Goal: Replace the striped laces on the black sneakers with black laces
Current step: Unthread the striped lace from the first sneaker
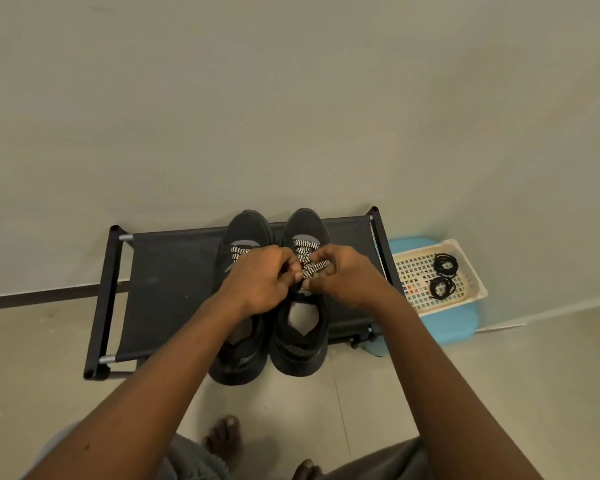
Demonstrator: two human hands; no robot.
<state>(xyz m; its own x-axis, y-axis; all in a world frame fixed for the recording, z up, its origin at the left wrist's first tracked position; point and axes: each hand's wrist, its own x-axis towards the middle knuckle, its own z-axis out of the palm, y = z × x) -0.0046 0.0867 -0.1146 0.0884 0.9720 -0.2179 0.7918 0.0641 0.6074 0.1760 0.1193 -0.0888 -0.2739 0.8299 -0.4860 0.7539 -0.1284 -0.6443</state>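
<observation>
Pointing toes toward wall [291, 98], black sneakers [303, 226], striped lace [314, 268] pinched.

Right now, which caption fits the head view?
The left hand and right hand pinch the striped lace on a black sneaker.

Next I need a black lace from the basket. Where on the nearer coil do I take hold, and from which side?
Pinch the nearer coil across its bundled ring of strands, coming down from above. It lies flat on the mesh floor of the open-topped basket, whose raised rim blocks a sideways approach. Its near edge is likely best, away from the second coil.
</observation>
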